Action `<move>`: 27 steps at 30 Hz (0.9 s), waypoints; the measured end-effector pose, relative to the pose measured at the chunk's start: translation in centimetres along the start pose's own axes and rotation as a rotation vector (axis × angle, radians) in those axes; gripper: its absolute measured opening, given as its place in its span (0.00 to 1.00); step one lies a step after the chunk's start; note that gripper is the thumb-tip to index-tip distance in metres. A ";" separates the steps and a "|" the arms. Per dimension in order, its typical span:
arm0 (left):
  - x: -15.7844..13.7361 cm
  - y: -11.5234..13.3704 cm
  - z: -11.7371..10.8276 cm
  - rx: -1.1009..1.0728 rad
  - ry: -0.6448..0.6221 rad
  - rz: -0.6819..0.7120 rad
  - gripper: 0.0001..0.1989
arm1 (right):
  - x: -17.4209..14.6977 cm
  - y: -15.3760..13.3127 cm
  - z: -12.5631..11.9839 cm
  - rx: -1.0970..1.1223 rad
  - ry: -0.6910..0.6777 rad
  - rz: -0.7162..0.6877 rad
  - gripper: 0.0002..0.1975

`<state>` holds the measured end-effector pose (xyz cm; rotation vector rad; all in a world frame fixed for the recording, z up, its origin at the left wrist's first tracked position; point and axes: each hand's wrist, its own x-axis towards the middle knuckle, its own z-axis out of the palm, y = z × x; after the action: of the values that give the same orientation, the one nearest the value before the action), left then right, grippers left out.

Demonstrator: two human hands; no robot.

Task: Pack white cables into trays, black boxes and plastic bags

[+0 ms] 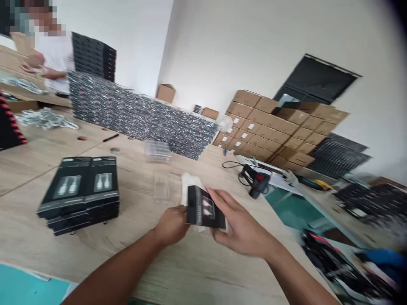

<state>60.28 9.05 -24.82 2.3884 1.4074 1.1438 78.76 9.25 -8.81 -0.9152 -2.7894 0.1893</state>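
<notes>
Between my hands, over the wooden table (pixel 140 254), is a small black box (pixel 205 209) with a picture on its face. My right hand (pixel 241 224) grips its right side, thumb below and fingers on top. At the box's left edge my left hand (pixel 171 224) is closed, its fingertips partly hidden behind the box. A whitish piece (pixel 188 183) shows just behind the box; I cannot tell what it is. Clear plastic trays (pixel 162 188) lie beyond my left hand. To the left stand two stacks of similar black boxes (pixel 85 182).
A long wall of plastic-wrapped black packs (pixel 140 112) lines the table's far side. Loose grey-white parts (pixel 47 118) lie at the left, near a person in white (pixel 57 59). Cartons (pixel 260 123) are piled at the back right. A black corded tool (pixel 256 180) rests on the right.
</notes>
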 end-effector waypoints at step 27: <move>-10.2 16.0 7.5 -0.165 -0.370 0.005 0.07 | -32.0 -5.1 11.8 0.326 0.091 0.786 0.37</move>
<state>73.58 -6.11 -28.07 2.3322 1.1401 0.7336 98.35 -14.62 -24.09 -1.7976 -2.0778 0.6634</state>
